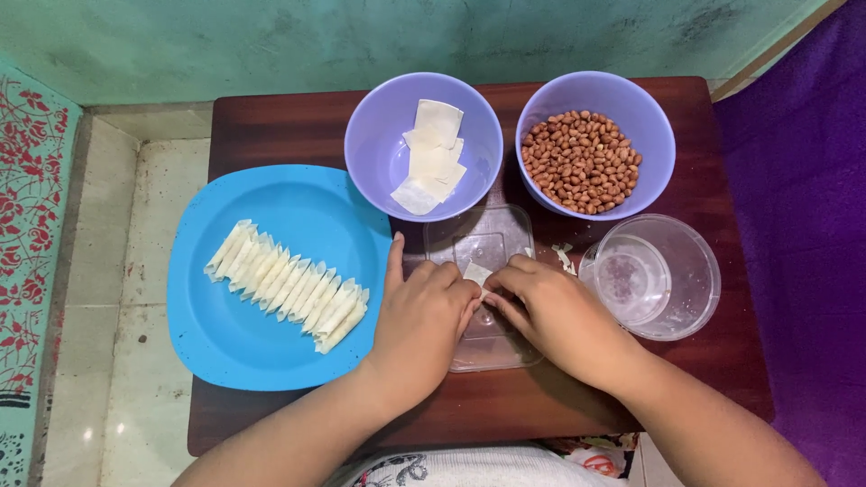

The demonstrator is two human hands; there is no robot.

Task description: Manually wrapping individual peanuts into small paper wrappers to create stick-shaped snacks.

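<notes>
My left hand [422, 316] and my right hand [555, 311] meet over a clear plastic lid [487, 236] at the middle of the dark wooden table [271, 126]. Both pinch a small pale dough wrapper [475, 272], whose corner sticks out between the fingers. A blue plate [298, 198] at the left carries a row of several rolled wrappers [287, 285]. Behind my hands stands a purple bowl [379, 117] with a few flat square wrappers [431, 158]. A second purple bowl [645, 113] at the right holds peanuts [580, 160].
A clear round container [686, 271] with a little water stands right of my hands. Small dough scraps [565, 259] lie beside it. A tiled floor [135, 207] lies left of the table, a purple cloth [803, 180] to the right, a green wall [361, 36] behind.
</notes>
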